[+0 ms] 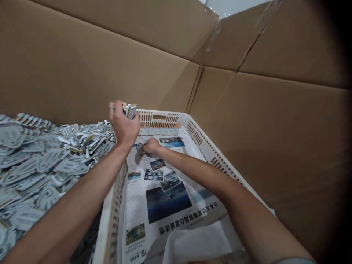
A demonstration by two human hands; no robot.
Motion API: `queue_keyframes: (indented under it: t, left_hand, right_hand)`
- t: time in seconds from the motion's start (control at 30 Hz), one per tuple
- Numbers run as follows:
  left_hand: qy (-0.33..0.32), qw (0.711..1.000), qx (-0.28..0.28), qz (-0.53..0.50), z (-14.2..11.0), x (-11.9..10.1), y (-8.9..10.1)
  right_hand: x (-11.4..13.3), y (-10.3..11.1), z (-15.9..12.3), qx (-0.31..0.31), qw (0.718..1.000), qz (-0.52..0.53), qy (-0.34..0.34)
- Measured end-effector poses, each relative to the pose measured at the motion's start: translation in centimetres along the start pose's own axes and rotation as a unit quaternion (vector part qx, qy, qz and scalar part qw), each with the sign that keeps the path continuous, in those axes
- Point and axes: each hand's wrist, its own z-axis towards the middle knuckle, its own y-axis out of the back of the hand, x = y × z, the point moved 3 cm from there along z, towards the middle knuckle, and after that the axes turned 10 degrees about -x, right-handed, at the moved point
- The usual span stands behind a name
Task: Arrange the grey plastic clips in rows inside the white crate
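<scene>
My left hand [123, 123] is closed round a small stack of flat grey-and-white pieces [130, 110], held up above the left rim of a white plastic crate [214, 148]. Inside the crate, my right hand [151, 146] pinches one small grey piece [140, 149] just over the newspaper [170, 198] lining the bottom. Along the far end of the crate lies a row of similar pieces [159, 132]. What these pieces are for cannot be made out.
To the left spreads a large heap of loose grey-and-white pieces [49, 165], some with yellowish edges. Tall cardboard walls [110, 62] rise behind and to the right. White paper [198, 242] lies folded at the crate's near end.
</scene>
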Motion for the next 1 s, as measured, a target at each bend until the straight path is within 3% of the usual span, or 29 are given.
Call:
queue_keyframes:
  t: [0.17, 0.27, 0.4, 0.6, 1.0]
  left_hand:
    - [0.004, 0.999, -0.043, 0.025, 0.2, 0.2, 0.2]
    - [0.008, 0.999, -0.041, 0.03, 0.4, 0.4, 0.1]
    - [-0.003, 0.998, -0.039, 0.053, 0.5, 0.7, -0.2]
    - [-0.027, 0.995, -0.03, 0.089, 0.3, 0.8, 0.1]
    - [-0.026, 0.993, -0.012, 0.111, 0.3, 0.6, 0.3]
  right_hand:
    - [1.8, -0.8, 0.7, 0.009, 0.999, 0.01, 0.039]
    - [2.0, -0.7, 0.6, 0.034, 0.991, 0.014, 0.132]
    - [1.8, -1.6, 0.7, 0.004, 0.97, -0.018, 0.242]
    - [2.0, -3.6, 2.1, -0.017, 0.963, -0.021, 0.269]
    - [2.5, -3.6, 2.7, -0.011, 0.958, -0.014, 0.286]
